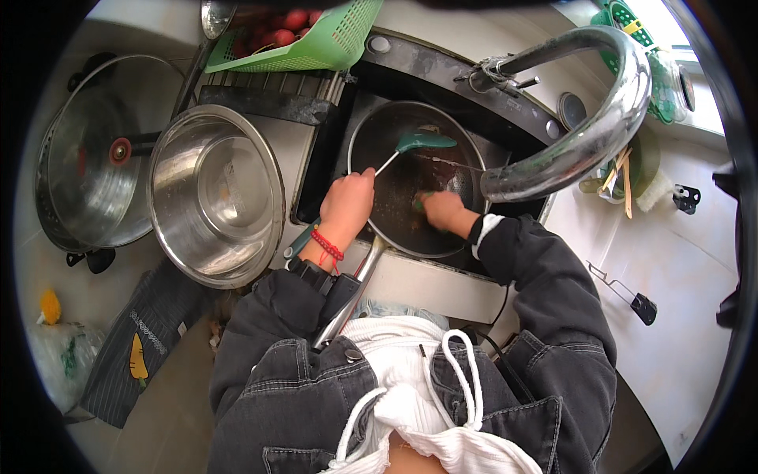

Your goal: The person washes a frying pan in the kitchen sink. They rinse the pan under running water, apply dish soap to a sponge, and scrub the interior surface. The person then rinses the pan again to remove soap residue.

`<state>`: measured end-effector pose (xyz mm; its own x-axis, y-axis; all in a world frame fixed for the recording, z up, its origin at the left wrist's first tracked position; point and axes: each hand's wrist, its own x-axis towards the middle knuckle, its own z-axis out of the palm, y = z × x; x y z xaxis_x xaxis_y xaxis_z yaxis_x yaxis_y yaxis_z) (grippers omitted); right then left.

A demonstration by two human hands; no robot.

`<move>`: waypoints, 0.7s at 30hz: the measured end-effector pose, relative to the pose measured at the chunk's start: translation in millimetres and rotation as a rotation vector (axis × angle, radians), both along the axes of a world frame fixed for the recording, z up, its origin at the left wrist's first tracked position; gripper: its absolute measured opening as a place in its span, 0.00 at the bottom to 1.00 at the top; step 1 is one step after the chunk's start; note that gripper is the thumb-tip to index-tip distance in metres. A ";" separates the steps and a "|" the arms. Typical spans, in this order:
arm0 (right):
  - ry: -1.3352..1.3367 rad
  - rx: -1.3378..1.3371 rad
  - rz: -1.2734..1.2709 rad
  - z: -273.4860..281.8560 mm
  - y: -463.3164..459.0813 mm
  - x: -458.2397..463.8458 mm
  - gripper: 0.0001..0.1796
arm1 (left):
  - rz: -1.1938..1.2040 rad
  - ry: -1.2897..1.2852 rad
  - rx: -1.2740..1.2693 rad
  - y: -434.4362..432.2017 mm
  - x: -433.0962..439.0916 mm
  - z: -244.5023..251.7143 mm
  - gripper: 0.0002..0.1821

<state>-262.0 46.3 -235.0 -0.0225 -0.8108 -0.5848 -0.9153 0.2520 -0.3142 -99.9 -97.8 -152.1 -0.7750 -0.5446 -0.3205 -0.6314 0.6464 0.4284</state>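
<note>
In the sink basin (503,157) a wok (391,201) lies beneath a curved metal faucet (568,148), and a thin stream of water falls into it. My left hand (348,201) is closed on the metal shaft of a spatula (425,141) with a green head, which is held over the wok. Inside the wok, my right hand (441,210) holds a small green scrubbing pad (419,202) against the inner surface; most of the pad is hidden by the fingers. The wok's metal handle (372,260) points towards me, under my left forearm.
Left of the sink stands a large stainless steel basin (216,260). A glass lid (89,178) hangs further left. A green plastic basket (337,44) with red round produce is behind. Utensils (622,178) stand in a holder at the right. A dark striped cloth (112,379) hangs at the lower left.
</note>
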 end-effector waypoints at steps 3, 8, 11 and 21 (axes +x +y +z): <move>0.020 -0.118 -0.062 0.5 0.6 -1.3 0.10 | -0.002 0.014 -0.021 0.5 -1.2 1.7 0.08; 0.036 -0.001 0.100 -17.4 6.6 2.8 0.12 | -0.010 -0.020 -0.027 0.1 0.1 -0.7 0.09; -0.068 0.139 0.129 -23.5 6.4 3.4 0.13 | -0.004 -0.009 -0.037 1.0 -0.4 -1.6 0.11; -0.030 0.169 0.263 -29.8 5.8 9.5 0.13 | -0.023 0.019 -0.058 -1.3 -2.9 0.1 0.07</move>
<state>-252.6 52.1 -264.8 0.1948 -0.6779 -0.7089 -0.9469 0.0584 -0.3160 -102.8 -99.0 -152.0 -0.7930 -0.5441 -0.2739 -0.6084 0.6847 0.4013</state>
